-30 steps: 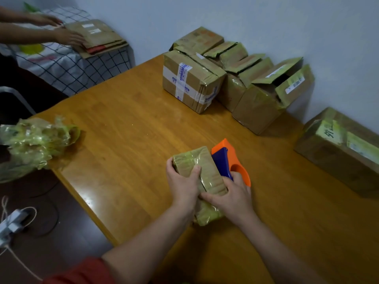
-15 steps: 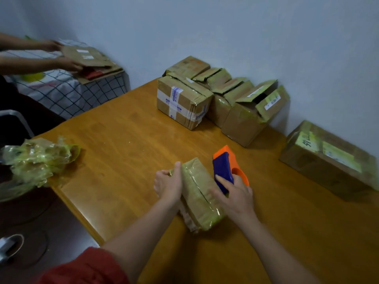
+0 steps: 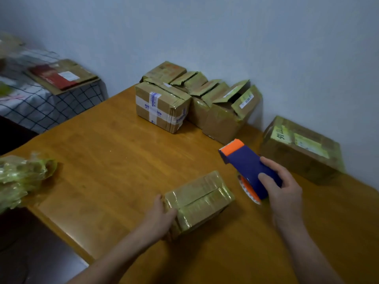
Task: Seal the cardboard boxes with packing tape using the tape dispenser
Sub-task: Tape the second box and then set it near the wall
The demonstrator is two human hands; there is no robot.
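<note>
Gripping the blue and orange tape dispenser (image 3: 248, 167), the right hand (image 3: 285, 189) has its fingers wrapped over the blue body, orange end pointing away; the dispenser is just right of the small box (image 3: 199, 199) and apart from it. Left hand (image 3: 162, 218) holds that box by its near left end, thumb on the top edge. The box lies on the wooden table (image 3: 102, 160), shiny with tape, a seam running along its top. Crumpled clear plastic (image 3: 20, 177) sits at the table's left edge. Farther back, a closed taped box (image 3: 162, 107) stands beside open-flapped boxes (image 3: 225, 111) against the wall, and another box (image 3: 301, 148) lies well to the right
</note>
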